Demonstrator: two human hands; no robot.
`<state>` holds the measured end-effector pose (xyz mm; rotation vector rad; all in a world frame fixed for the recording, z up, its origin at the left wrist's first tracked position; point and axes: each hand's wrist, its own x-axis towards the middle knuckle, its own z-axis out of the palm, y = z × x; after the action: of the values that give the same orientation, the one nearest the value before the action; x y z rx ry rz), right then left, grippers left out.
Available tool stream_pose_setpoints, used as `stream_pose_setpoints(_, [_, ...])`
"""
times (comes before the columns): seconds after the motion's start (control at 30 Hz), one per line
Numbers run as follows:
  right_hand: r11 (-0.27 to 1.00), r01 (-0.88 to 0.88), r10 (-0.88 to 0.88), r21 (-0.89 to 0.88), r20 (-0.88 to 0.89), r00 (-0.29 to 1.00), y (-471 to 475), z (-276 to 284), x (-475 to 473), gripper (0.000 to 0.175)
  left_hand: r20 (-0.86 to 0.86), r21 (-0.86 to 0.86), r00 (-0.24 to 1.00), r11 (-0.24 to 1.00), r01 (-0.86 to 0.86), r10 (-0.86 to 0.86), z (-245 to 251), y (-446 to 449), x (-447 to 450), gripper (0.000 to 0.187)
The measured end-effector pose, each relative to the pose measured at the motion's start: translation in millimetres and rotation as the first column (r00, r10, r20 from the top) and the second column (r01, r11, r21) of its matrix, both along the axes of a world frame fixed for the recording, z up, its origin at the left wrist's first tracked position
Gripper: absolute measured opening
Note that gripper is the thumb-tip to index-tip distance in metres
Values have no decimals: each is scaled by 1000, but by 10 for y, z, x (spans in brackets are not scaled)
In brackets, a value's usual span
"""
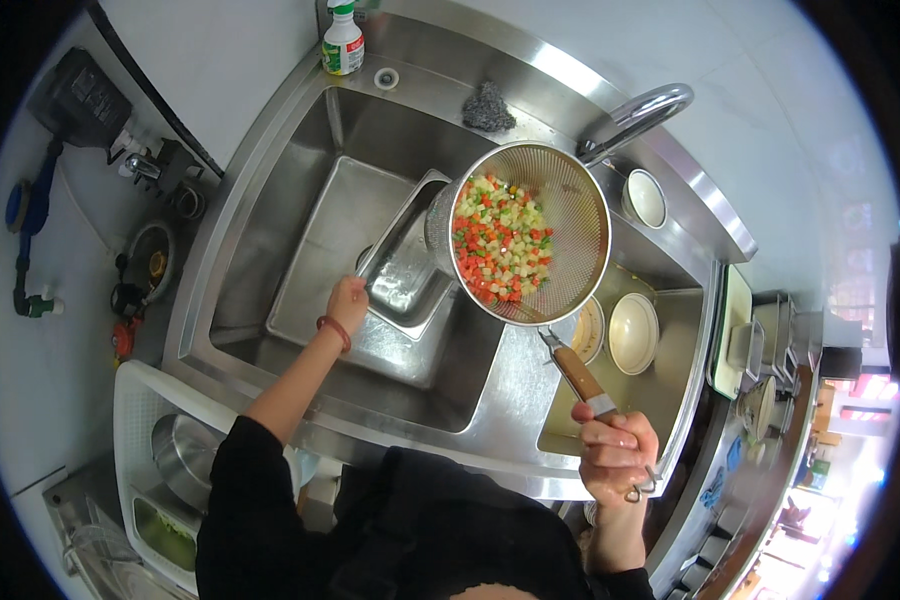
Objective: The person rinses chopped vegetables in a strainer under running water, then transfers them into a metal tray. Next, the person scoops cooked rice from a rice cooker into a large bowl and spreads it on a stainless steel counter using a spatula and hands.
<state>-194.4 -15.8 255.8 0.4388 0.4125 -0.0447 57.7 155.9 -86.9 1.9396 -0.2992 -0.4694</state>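
Note:
My right hand grips the wooden handle of a deep metal mesh strainer. Diced vegetables in red, pale green and green lie inside its bowl. The strainer is over the divider between the two sink basins and covers part of a rectangular stainless steel pan. That pan sits in the large left basin. My left hand, with a reddish bracelet at the wrist, has its fingers closed on the pan's near-left rim.
A chrome faucet arches behind the strainer. Bowls sit in the right basin, and a small white bowl is on the back ledge beside steel wool and a spray bottle. A white crate stands at left.

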Motion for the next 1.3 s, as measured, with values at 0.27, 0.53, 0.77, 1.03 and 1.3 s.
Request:
stream_pose_setpoints(0.27, [990,116,-118,-79,-22,993,188,334,-274,37,-38,510,991,850,132,-131,-155,-495,305,42])
stream_pose_setpoints(0.53, [949,298,-303,-100,-37,952,298,317,-410,43,-23,557,991,822,121,-130,-500,-727,609,33])
stream_pose_setpoints(0.77, [923,383,-386,-47,-108,916,305,350,-430,34,42,317,910,869,379,-412,-576,-662,405,20])
stream_pose_setpoints(1.03, [934,355,-348,52,-108,931,208,374,-454,26,-34,335,923,866,371,-383,98,-558,184,23])
stream_pose_setpoints(1.3, [989,145,-144,23,-49,988,33,277,-664,22,-290,143,953,980,139,-93,275,-15,-52,37])
